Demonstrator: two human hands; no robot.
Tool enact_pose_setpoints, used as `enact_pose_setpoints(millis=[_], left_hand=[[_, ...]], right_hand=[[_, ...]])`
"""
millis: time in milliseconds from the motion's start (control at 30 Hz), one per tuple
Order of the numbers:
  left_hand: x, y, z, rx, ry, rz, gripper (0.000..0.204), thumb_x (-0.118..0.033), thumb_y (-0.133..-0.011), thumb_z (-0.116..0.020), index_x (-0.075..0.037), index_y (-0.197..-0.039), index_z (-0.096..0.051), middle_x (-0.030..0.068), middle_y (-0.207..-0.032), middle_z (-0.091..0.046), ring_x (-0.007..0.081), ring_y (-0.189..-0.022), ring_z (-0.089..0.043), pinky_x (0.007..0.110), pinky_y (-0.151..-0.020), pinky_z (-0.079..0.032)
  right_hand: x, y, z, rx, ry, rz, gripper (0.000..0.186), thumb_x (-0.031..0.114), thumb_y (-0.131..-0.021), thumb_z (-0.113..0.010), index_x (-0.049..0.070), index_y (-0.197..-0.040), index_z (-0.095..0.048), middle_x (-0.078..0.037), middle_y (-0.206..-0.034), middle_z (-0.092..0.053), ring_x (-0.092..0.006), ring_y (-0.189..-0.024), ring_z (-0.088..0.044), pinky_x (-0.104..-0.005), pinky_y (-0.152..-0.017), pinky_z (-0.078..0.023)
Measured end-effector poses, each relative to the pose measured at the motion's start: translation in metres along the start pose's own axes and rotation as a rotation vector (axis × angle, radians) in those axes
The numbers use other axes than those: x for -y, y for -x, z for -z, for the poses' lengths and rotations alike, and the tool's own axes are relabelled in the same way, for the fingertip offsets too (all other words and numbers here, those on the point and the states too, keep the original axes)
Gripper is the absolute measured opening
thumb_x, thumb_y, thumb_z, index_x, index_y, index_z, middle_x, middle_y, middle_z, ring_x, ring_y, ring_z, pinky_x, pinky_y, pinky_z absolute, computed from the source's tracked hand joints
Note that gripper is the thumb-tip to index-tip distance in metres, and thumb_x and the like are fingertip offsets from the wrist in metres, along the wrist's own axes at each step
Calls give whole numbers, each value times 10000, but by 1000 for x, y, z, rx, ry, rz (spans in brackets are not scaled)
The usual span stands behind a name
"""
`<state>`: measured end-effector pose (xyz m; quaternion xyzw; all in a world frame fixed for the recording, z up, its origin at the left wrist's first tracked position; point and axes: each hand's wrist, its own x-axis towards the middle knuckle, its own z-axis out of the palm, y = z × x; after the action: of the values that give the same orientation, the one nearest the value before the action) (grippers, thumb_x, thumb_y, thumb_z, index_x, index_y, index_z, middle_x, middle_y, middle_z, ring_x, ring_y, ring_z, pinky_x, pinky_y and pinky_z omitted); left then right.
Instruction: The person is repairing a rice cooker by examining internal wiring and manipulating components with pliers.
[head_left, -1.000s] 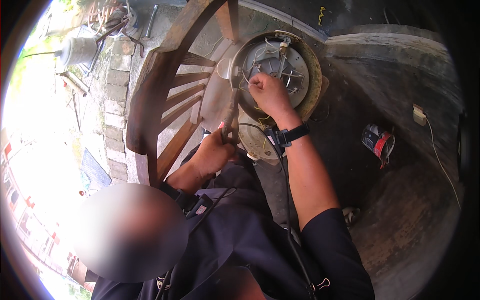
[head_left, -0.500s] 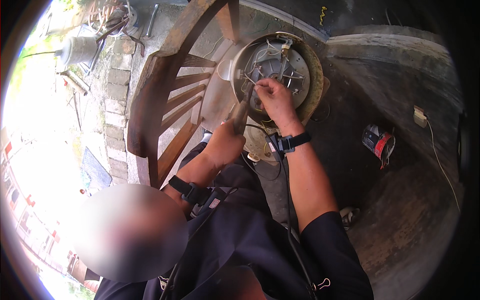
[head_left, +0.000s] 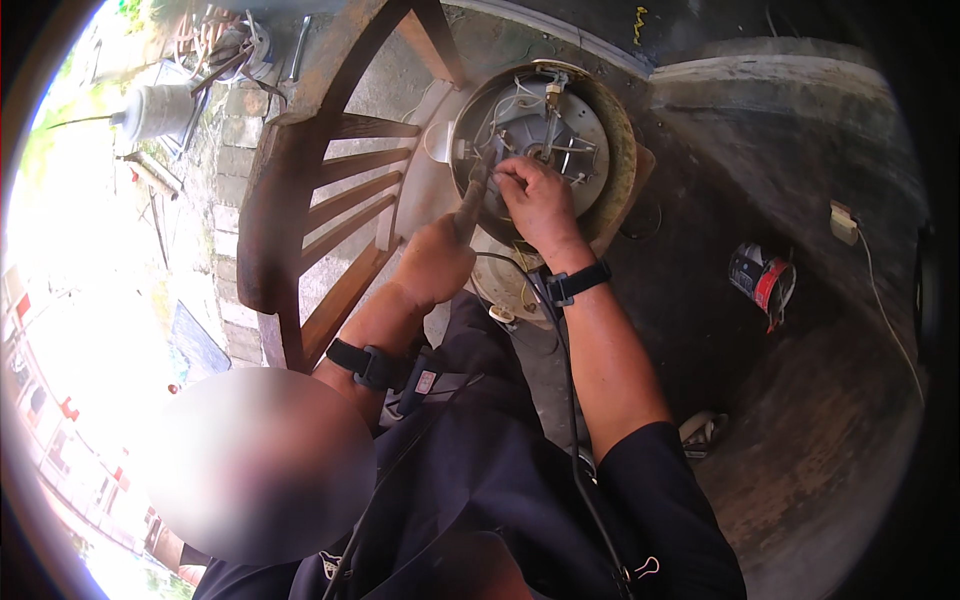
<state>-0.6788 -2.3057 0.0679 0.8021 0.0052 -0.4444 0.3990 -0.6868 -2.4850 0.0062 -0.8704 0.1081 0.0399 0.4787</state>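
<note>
A round electric appliance (head_left: 590, 185) sits bottom-up on a wooden chair, its underside uncovered. Several pale wires (head_left: 512, 105) and metal parts show on the grey disc inside its rim. My left hand (head_left: 437, 262) is closed round a long, brown-handled hand tool (head_left: 467, 212), whose dark tip reaches the appliance's left inner edge; its exact kind is unclear. Just right of that tip, my right hand (head_left: 543, 205) is pinched over the disc. Its fingertips close on a thin wire, mostly hidden by the fingers. A round cover with a yellow wire (head_left: 515, 285) lies below the appliance.
The wooden chair's slatted back (head_left: 350, 170) rises left of the appliance. A black cable (head_left: 563, 350) hangs beside my right forearm. On the dark floor to the right lies a red-and-black container (head_left: 765, 283); beyond it, a socket box (head_left: 845, 222) with a cord is on the wall.
Both hands and the tool have shifted slightly left in the picture, as has the appliance. The tool tip and right fingertips remain close together at the wiring.
</note>
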Motion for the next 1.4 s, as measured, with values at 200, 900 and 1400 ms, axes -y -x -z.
enact_pose_setpoints(millis=[200, 900, 1400], left_hand=[[0, -14, 13, 120, -201, -69, 580, -45, -811, -492, 30, -1384, -448, 308, -1005, -657, 494, -967, -627, 534, -883, -494], [-8, -15, 12, 12, 4, 115, 474, -377, -861, -690, 91, -933, -686, 226, -757, -681, 328, -765, -699, 422, -717, -513], [12, -12, -12, -299, -406, 43, 414, -366, -951, -609, 44, -994, -637, 199, -806, -691, 364, -757, -695, 454, -729, -559]], right_hand=[[3, -2, 0, -3, 60, 95, 84, 138, -878, -664, 67, -919, -686, -132, -924, -700, -353, -901, -663, -433, -803, -531], [-3, 3, 1, -34, 58, 50, 129, 157, -887, -670, 56, -962, -699, -136, -960, -716, -344, -917, -684, -405, -818, -541], [-9, 4, -13, -104, 26, 34, 99, 145, -878, -663, 69, -939, -681, -136, -918, -702, -357, -878, -670, -431, -767, -540]])
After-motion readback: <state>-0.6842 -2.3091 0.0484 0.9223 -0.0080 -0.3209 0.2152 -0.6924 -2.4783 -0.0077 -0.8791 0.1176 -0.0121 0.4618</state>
